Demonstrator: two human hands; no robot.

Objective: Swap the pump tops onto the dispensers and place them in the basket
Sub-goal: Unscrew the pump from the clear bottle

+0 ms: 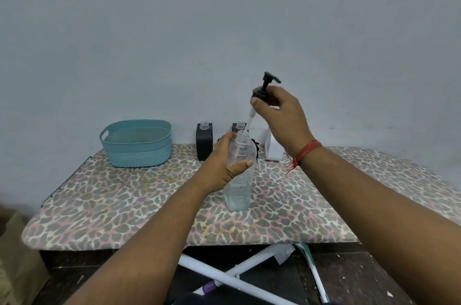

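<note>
A clear plastic dispenser bottle (240, 189) stands upright on the leopard-print board (139, 204), and my left hand (222, 164) is wrapped around its upper half. Above it my right hand (279, 115) pinches a black pump top (268, 85) by its collar. The pump's thin clear tube slants down into the bottle's open neck. The teal woven basket (137, 142) sits empty at the back left of the board. Two black square dispensers (204, 141) stand uncapped along the back edge, the second (240, 126) mostly hidden behind the clear bottle.
A white dispenser (273, 148) stands at the back, partly hidden by my right wrist. A small dark object lies behind the clear bottle. A grey wall rises right behind the board. White crossed legs and a dark floor show below its front edge.
</note>
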